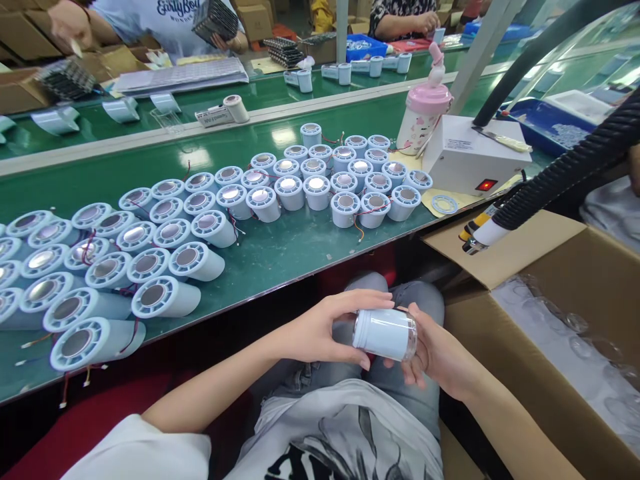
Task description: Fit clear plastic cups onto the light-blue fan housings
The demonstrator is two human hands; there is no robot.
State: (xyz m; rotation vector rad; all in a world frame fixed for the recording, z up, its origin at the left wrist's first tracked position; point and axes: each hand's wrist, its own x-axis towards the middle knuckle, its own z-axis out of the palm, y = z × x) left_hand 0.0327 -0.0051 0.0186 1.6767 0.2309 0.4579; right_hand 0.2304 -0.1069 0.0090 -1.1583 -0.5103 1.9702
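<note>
Two hands hold one pale blue plastic cylinder with a clear end cap (385, 333) above the lap, head view. The left hand (320, 330) curls its fingers around the capless end; the right hand (440, 357) cups the capped end. Similar grey-faced cylinders (200, 220) lie on the green bench (280, 257).

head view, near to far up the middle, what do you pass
pale blue cylindrical housing held in both hands → green bench mat → cluster of pale blue round housings with metal discs → small white tape roll → person in white printed shirt
</note>
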